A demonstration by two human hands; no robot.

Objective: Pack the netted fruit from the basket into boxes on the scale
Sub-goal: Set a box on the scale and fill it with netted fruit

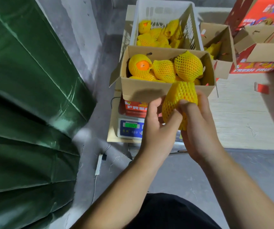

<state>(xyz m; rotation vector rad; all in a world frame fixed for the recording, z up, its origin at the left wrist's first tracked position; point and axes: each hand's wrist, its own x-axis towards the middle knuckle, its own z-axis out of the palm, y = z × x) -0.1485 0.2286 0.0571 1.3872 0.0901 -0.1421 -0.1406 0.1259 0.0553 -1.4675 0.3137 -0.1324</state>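
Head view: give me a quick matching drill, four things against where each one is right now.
Things:
1. netted fruit in hand
2. cardboard box
3. white basket
4. scale

Places:
A. behind the box, holding more fruit
B. under the box, green display lit
C. gripped by the left hand and right hand, in front of the box
D. on the scale, nearly full

Pairs: 1-C, 2-D, 3-A, 4-B

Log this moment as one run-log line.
stage: netting fruit | left hand: grips netted fruit | right hand: pinches its net | box on scale: part filled | basket: fruit left
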